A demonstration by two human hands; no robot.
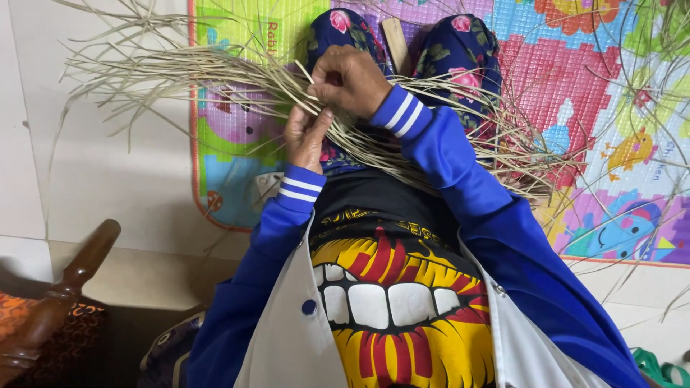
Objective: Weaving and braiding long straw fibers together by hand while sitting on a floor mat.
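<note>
A bundle of long pale dried reed strips (187,75) lies across my lap, over my floral blue trousers (460,47), fanning out to the left and right. My left hand (305,136) holds the strips from below, palm up, near my left thigh. Just above it, my right hand (352,79) is closed with its fingers pinching a few strips. Both arms wear blue sleeves with white-striped cuffs. A flat wooden stick (396,42) rests between my knees.
I sit on a colourful children's play mat (611,93) laid on pale floor tiles (108,172). A dark wooden furniture arm (68,280) with patterned orange upholstery stands at the lower left. Loose strips are scattered at the right edge of the mat. Something green (658,366) lies at the lower right.
</note>
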